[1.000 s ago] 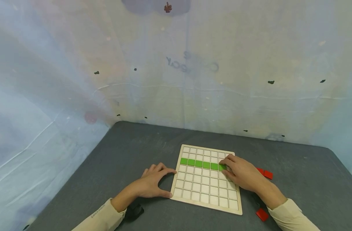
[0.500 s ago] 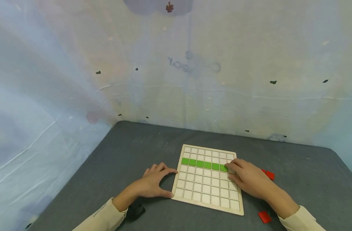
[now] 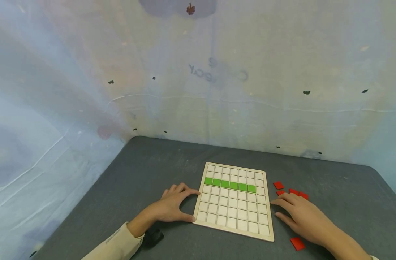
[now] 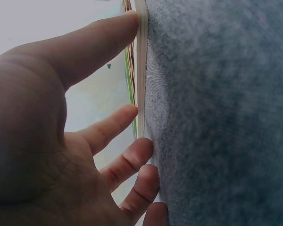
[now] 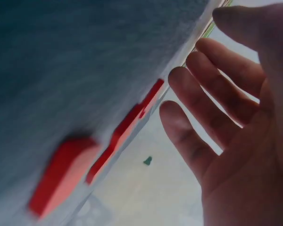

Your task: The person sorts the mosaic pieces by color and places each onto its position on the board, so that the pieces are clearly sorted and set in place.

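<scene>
A pale wooden grid board (image 3: 232,203) lies on the dark table, its third row from the far side holding several green square tiles (image 3: 225,184); the row's rightmost cell is pale. My left hand (image 3: 172,206) touches the board's left edge with thumb and index fingertips, the gap between them wide; the left wrist view shows both against the board's edge (image 4: 141,56). Just off the board's right edge is my right hand (image 3: 303,218), fingers spread, nothing held. Several red tiles (image 3: 278,185) lie by its fingertips, partly hidden by it. A red tile (image 5: 63,172) looms close in the right wrist view.
Nearer the front, a separate red tile (image 3: 297,243) lies below my right hand. A black object (image 3: 153,238) sits under my left wrist. Behind the dark grey table (image 3: 165,155) hangs a pale, marked sheet (image 3: 230,119), which also runs along the left side.
My right hand has left the rightmost green tile and moved right and toward me, off the board, uncovering the right column and more red tiles. My left hand stays at the board's edge.
</scene>
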Demonstrator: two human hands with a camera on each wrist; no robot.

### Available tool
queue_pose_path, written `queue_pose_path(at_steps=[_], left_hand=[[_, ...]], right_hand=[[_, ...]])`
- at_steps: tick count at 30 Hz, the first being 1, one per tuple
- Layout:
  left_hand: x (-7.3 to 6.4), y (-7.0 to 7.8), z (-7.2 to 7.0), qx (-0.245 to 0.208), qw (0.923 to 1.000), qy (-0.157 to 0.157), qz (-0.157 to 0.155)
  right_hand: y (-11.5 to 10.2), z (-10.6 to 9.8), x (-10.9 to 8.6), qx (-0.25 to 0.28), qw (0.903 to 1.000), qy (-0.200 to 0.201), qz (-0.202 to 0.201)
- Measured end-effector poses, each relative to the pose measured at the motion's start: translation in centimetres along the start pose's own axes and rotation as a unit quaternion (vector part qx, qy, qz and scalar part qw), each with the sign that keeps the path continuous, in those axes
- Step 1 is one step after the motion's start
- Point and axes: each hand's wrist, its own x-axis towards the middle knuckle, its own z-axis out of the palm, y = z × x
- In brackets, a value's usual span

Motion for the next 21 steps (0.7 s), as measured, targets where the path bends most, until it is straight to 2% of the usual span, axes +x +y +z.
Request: queue_pose_path(at_steps=[10,18,21], left_hand=[[0.0,0.0,0.0,-0.001,1.0,-0.001,0.001],[0.0,-0.2,0.0,0.001,1.0,-0.002,-0.001],[0.0,-0.3,0.1,0.0,1.0,-0.003,-0.001]], right_hand=[[0.5,-0.2,-4.0,0.013,0.9995,0.027,-0.004],[0.2,0.3,-5.9,0.045,0.997,0.05,-0.039],[0.4,0.5,-6.4,0.044,0.9971,0.046,-0.043]])
